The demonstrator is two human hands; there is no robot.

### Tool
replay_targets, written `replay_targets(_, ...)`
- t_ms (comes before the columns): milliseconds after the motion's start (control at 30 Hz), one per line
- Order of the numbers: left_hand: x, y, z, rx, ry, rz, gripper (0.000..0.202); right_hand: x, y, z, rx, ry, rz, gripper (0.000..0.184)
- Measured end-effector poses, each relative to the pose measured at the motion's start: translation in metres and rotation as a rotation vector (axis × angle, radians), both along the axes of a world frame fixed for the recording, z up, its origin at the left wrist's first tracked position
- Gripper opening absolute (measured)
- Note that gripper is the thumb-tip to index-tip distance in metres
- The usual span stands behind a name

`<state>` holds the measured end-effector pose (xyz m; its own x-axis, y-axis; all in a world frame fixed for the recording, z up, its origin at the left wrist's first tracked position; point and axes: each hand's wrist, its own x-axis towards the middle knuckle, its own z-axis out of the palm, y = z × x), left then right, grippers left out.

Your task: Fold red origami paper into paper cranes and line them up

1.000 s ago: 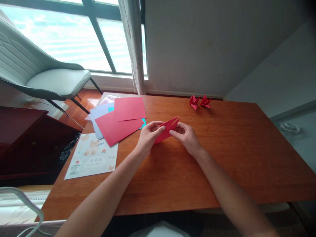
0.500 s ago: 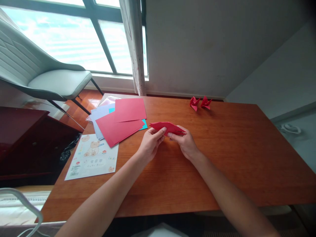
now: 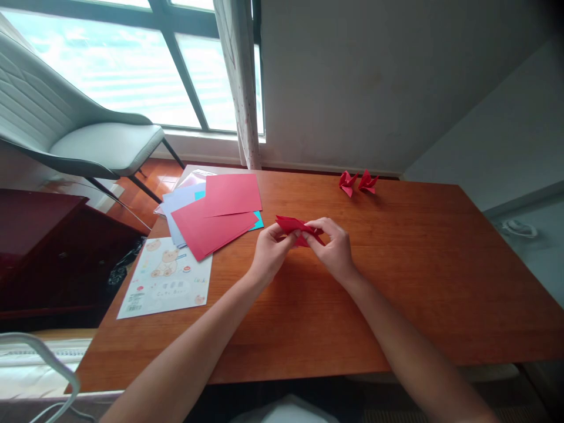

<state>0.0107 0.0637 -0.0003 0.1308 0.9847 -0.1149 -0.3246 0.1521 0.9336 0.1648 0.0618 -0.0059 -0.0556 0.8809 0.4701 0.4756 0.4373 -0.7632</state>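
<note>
A folded piece of red paper [image 3: 291,226] hangs just above the wooden table [image 3: 396,282] near its middle, held between both hands. My left hand [image 3: 269,252] pinches its left part with closed fingers. My right hand [image 3: 332,247] pinches the right part, fingers curled over the fold. Part of the paper is hidden behind my fingers.
A loose stack of red, blue and pale sheets [image 3: 211,214] lies at the table's left, with a printed bear packet [image 3: 165,279] in front of it. Two small red folded figures [image 3: 356,182] stand at the far edge. A grey chair [image 3: 79,141] is by the window.
The red paper has been turned from a tilted, pointed shape to a flatter, more compact fold. Both hands have closed in on it and shifted slightly away from me.
</note>
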Motion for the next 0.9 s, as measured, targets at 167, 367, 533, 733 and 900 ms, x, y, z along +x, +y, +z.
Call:
replay_targets(167, -0.0001, -0.0024, -0.0005, -0.103, -0.037, -0.082, 0.031, -0.0003, -0.0004, -0.0023, 0.031, -0.03, -0.038, 0.01)
replay_targets(367, -0.0002, -0.0035, -0.0001, -0.164, -0.11, -0.048, 0.029, -0.0024, -0.0041, -0.0056, 0.23, -0.263, -0.041, 0.017)
replay_targets(533, -0.0035, -0.001, 0.0015, -0.193, -0.228, -0.063, 0.023, -0.0027, -0.0051, -0.0086, 0.295, -0.443, -0.026, 0.019)
replay_targets(733, -0.0058, 0.0015, 0.0042, -0.226, -0.276, -0.013, 0.012, -0.0009, -0.0034, -0.0053, 0.292, -0.459, -0.016, 0.018)
replay_targets(900, -0.005, 0.0011, 0.003, -0.167, -0.234, -0.048, 0.017, 0.0004, -0.0007, -0.0041, 0.261, -0.359, -0.007, 0.011)
